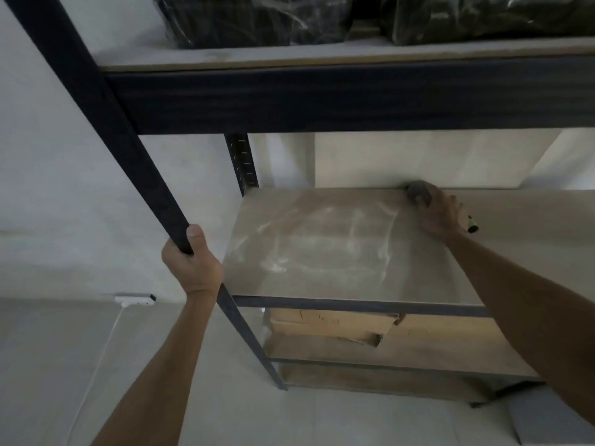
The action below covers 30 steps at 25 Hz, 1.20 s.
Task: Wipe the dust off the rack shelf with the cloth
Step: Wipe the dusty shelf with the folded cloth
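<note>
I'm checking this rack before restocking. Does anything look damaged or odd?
The cardboard box under the shelf has a torn, crumpled corner. The shelf shows dust smears. The right hand holds the cloth at its back edge.

cardboard boxes point(335, 326) (lower shelf), wrapped bundles point(257, 20), power strip point(135, 299)

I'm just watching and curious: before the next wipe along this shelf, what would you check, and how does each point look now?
1. Cloth in the right hand: ok, gripped at the shelf's back edge.
2. Cloth touching the middle shelf: ok.
3. Left hand steadying the rack's front post: ok, wrapped round it.
4. Wiping path free of objects: ok.
5. Dust gone: not ok, pale streaks remain.
6. Small green-tipped item beside the right hand: cannot tell what it is.
</note>
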Motion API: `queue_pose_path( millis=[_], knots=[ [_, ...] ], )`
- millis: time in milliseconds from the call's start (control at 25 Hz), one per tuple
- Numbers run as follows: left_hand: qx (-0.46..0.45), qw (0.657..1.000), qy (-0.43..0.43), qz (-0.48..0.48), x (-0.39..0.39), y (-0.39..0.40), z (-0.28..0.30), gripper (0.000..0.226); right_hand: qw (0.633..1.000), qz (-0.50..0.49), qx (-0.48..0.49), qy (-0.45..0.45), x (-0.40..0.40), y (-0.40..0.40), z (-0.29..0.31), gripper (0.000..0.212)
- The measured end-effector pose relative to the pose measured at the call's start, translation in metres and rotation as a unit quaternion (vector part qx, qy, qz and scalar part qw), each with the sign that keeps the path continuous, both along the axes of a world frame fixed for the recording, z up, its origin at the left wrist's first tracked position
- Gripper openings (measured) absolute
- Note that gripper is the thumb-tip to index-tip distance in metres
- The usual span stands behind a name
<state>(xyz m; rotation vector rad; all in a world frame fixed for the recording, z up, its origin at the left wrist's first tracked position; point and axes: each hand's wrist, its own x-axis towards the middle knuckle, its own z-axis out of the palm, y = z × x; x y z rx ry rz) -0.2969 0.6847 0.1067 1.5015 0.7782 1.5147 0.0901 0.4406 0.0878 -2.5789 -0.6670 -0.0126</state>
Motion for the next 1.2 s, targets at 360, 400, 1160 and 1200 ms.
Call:
queue_pose_path(
  millis=[360,400,1160,1200],
  knots=[
    [-0.024,1.000,0.003,0.011,-0.002,-0.005,0.008,0.063,0.954,0.298,-0.036,0.017,-0.116,0.038,0.019,0.049],
    [-0.026,1.000,0.003,0.016,-0.002,-0.006,0.008,0.063,0.942,0.336,-0.021,-0.002,-0.111,0.037,0.025,0.045],
    [-0.050,0.998,-0.015,0.020,0.002,-0.003,0.007,0.060,0.966,0.255,0.034,0.019,-0.058,0.062,0.031,0.044],
    [-0.049,0.998,-0.015,0.023,0.003,-0.004,0.008,0.060,0.975,0.220,0.023,0.016,-0.046,0.062,0.028,0.046]
  ],
)
